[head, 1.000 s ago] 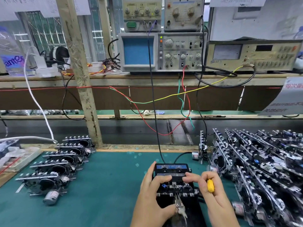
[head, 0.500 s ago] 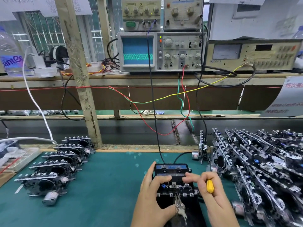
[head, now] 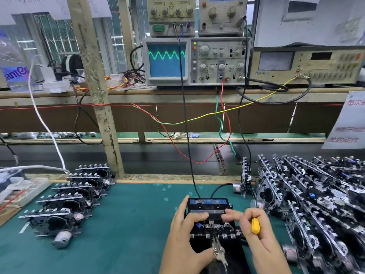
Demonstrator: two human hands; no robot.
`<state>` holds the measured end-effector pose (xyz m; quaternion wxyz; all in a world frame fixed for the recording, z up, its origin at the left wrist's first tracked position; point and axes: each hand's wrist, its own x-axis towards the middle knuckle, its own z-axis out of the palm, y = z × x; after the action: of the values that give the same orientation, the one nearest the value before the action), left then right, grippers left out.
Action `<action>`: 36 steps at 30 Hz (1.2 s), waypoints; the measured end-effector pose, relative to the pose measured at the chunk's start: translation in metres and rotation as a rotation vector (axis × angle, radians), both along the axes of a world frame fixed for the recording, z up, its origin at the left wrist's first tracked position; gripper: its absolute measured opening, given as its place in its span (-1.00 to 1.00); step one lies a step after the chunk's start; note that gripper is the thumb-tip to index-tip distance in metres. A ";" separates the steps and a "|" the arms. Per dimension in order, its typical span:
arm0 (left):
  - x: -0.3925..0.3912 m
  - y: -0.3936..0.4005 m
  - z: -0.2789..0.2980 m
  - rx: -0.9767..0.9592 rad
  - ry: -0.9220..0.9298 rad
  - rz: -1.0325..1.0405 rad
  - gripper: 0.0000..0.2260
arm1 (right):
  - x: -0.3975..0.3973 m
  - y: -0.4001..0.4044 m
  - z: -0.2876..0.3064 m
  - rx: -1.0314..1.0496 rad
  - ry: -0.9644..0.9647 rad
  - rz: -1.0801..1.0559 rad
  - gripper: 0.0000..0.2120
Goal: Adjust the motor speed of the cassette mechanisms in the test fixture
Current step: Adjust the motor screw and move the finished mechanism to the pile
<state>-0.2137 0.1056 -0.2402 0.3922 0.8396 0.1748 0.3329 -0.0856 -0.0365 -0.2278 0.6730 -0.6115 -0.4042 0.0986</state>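
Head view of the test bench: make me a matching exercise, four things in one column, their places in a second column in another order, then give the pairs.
Things
1. green sine trace on the blue oscilloscope screen
2. yellow-handled screwdriver
3. neat row of black cassette mechanisms
4. silver clip with metal jaws

Places
A. left side of the green mat
B. on the shelf above the bench
C. held in the right hand
D. at the near edge of the black test fixture, beside the left hand

Pairs: 1-B, 2-C, 3-A, 4-D
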 end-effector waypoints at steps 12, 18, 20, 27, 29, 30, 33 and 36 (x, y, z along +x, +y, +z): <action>0.000 0.000 0.000 -0.006 0.011 -0.006 -0.45 | -0.009 0.003 0.077 -0.087 -0.121 -0.121 -0.56; 0.001 0.001 0.000 -0.025 0.001 -0.001 -0.48 | -0.009 0.003 0.097 -0.184 -0.178 -0.063 -0.75; 0.001 0.001 0.000 -0.023 -0.012 -0.002 -0.48 | -0.010 0.002 0.104 -0.183 -0.202 -0.088 -0.76; 0.001 0.000 0.003 -0.053 -0.016 -0.021 -0.44 | -0.015 0.017 0.103 -0.039 -0.163 -0.055 -0.81; 0.002 0.001 0.002 -0.047 -0.014 -0.019 -0.42 | -0.017 0.022 0.101 -0.097 -0.247 -0.064 -0.86; 0.002 0.001 0.001 -0.044 -0.013 -0.016 -0.41 | -0.018 0.024 0.099 -0.133 -0.296 -0.079 -0.87; 0.003 0.001 0.000 -0.042 -0.014 -0.008 -0.38 | -0.020 0.027 0.097 -0.197 -0.393 -0.092 -0.86; 0.002 0.001 0.001 -0.036 -0.014 -0.008 -0.39 | -0.021 0.029 0.096 -0.251 -0.442 -0.109 -0.86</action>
<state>-0.2115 0.1070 -0.2394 0.4096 0.8308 0.1745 0.3340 -0.1064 -0.0072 -0.1318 0.4914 -0.7178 -0.4926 -0.0245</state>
